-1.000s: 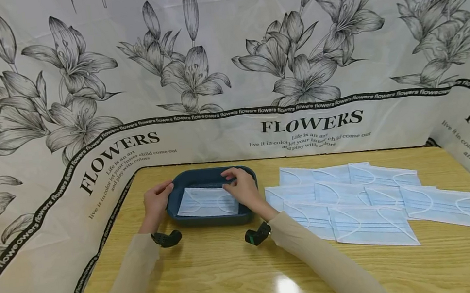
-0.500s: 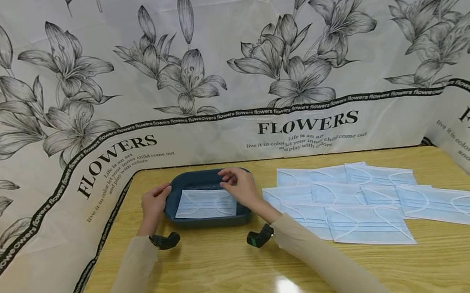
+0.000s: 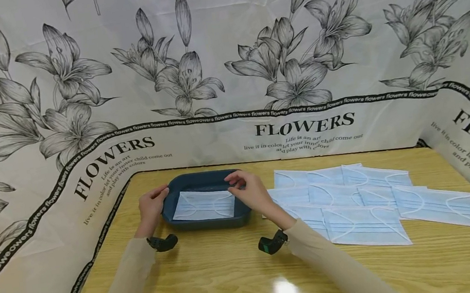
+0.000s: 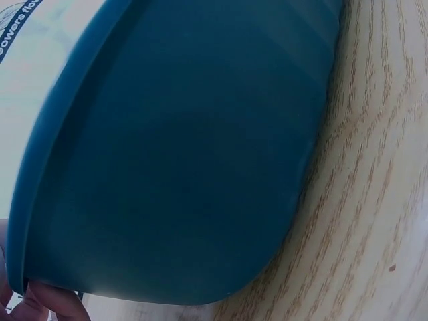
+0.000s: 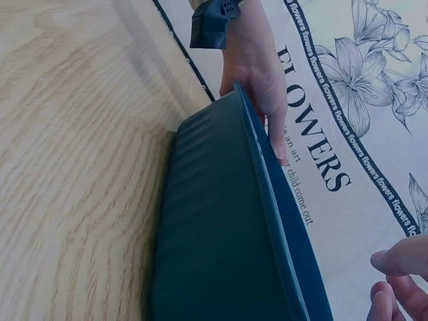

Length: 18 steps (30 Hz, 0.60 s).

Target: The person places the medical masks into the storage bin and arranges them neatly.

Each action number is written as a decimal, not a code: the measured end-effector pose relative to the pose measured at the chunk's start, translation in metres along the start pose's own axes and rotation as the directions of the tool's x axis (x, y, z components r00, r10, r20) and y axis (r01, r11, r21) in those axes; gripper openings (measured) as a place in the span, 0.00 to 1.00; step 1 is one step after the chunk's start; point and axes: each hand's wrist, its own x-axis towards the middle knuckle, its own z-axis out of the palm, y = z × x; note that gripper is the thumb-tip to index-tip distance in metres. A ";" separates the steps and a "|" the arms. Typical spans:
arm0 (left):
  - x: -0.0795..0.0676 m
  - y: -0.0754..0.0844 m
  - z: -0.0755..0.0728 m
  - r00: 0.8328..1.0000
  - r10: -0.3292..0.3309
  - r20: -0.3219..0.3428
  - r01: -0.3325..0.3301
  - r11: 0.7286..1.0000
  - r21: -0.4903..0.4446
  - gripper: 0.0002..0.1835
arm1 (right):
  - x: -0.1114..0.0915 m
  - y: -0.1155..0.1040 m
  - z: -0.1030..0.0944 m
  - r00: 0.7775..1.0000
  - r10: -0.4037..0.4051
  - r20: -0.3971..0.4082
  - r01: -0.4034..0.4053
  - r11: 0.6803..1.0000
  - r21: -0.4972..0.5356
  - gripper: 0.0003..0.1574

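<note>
A dark teal plastic bin with rounded corners stands on the table in the head view. Inside it lies a pale blue disposable face mask, flat, ear loops up. At the bin's left end my left hand grips the rim; in the left wrist view its fingers curl round the rim's corner. Over the bin's right end hovers my right hand, its fingers loosely bent and holding nothing. The right wrist view shows these bent fingertips apart from the bin wall.
Several pale blue face masks lie overlapping on the wooden table right of the bin. A flower-printed cloth rises behind the table and along its sides. Each wrist carries a black camera mount.
My right hand has drawn slightly right, away from the mask inside the bin. The left hand keeps its hold on the rim. The whole head view has shifted a little.
</note>
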 end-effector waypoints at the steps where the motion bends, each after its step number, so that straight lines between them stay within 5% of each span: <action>1: 0.000 0.000 0.000 1.000 -0.001 -0.001 0.001 1.000 -0.001 0.20 | -0.002 0.000 -0.002 1.000 -0.002 -0.002 0.002 1.000 -0.002 0.13; 18: -0.005 0.004 -0.001 1.000 0.014 -0.004 -0.014 0.999 0.037 0.20 | -0.023 0.004 -0.037 0.999 -0.015 -0.032 0.014 1.000 -0.025 0.13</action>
